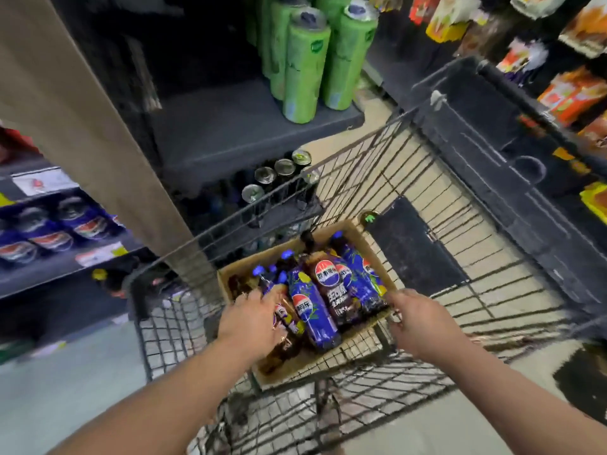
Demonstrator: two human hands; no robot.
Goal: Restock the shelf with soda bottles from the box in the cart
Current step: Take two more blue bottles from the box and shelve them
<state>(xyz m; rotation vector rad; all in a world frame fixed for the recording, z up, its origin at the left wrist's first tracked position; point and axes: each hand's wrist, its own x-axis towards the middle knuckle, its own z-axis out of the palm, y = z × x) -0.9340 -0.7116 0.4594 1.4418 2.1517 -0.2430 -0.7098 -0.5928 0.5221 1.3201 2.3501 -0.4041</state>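
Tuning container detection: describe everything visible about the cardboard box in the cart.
The cardboard box is an open-topped tan tray with low walls. It sits skewed on the basket floor of the wire cart, towards the person's end. Blue-labelled soda bottles fill it, most lying flat with their caps pointing away. The right hand grips its right rim. The left hand rests on bottles at its left side.

We could not tell whether our left hand (251, 318) gripped the bottle (285, 319) beneath it, for the palm hid most of it. Our right hand (417, 323) lost its fingertips at the rim of the box (295, 367), and the snack packs (571, 93) were blurred past reading.
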